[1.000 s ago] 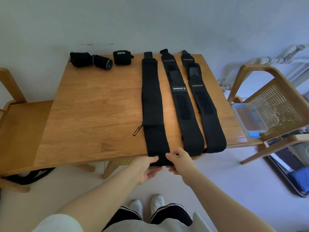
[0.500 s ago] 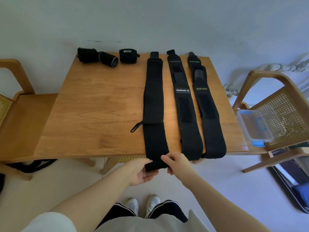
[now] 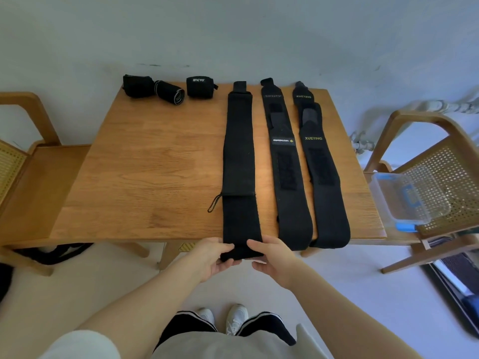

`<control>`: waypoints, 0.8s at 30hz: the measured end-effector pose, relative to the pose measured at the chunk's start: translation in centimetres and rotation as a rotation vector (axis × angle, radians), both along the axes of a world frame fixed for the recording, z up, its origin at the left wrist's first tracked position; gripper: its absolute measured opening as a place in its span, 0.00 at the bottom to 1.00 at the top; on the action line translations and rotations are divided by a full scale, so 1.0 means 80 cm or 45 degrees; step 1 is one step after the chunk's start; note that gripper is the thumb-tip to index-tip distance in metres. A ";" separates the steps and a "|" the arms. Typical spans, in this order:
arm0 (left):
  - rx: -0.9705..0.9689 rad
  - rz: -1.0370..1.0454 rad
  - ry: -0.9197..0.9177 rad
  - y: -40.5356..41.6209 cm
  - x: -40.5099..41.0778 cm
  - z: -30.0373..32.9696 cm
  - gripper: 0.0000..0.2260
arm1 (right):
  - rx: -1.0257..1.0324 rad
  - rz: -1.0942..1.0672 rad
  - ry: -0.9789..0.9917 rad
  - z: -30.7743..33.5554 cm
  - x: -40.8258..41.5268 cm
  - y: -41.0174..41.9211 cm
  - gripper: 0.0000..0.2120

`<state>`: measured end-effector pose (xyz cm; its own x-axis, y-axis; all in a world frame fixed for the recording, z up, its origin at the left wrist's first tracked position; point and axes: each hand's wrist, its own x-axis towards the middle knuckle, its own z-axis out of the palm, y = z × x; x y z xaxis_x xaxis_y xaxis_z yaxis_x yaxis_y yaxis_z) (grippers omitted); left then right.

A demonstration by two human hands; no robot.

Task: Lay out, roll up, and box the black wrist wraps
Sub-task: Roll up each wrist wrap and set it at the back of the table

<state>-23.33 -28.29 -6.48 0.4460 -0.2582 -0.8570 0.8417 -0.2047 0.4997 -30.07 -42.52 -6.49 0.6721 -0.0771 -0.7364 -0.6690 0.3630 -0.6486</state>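
Observation:
Three black wrist wraps lie flat, side by side, along the wooden table (image 3: 145, 172). The leftmost wrap (image 3: 238, 156) hangs over the near edge, with a thin loop at its left side. My left hand (image 3: 215, 257) and my right hand (image 3: 272, 257) both pinch its near end, which is folded over into the start of a roll. The middle wrap (image 3: 286, 177) and the right wrap (image 3: 324, 182), marked XUEYING, lie untouched. Three rolled-up wraps (image 3: 168, 88) sit at the table's far left corner.
A clear plastic box with blue clips (image 3: 407, 198) rests on the cane chair (image 3: 445, 182) to the right of the table. A wooden bench (image 3: 33, 182) stands to the left. The wall is close behind the table.
The near end of the leftmost wrap has been folded over between my hands. Both hands stayed at the table's near edge. The camera shifted slightly.

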 end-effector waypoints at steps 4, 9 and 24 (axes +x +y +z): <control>0.057 0.028 -0.061 -0.010 0.005 0.002 0.04 | -0.173 0.159 -0.166 -0.006 -0.006 -0.008 0.12; -0.154 0.001 0.009 -0.014 0.005 0.004 0.09 | -0.244 0.003 0.016 -0.010 0.009 -0.013 0.09; 0.295 -0.164 -0.028 -0.028 0.034 0.009 0.12 | -0.403 0.288 -0.011 -0.002 0.037 -0.032 0.22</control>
